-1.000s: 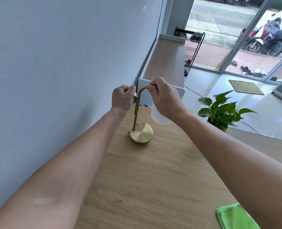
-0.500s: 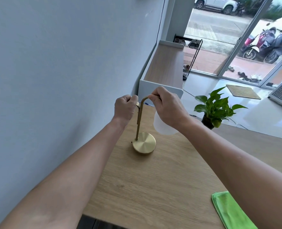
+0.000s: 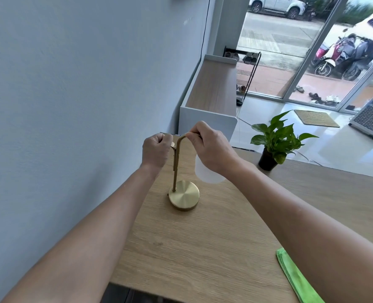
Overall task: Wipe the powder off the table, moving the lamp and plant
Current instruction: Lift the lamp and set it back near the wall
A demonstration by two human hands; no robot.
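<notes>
A: Brass-coloured metal lamp with round base (image 3: 183, 197) stands near the wooden table's (image 3: 214, 248) wall-side edge, stem upright.

B: Left hand (image 3: 157, 150) fists a knob on the stem; right hand (image 3: 211, 149) clasps the bend. Both directly above it.

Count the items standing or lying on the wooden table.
3. Brass lamp with round base near the wall, held at its curved top by both hands; potted green plant in black pot at the far right edge; folded green cloth near right, partly hidden by the forearm.
</notes>
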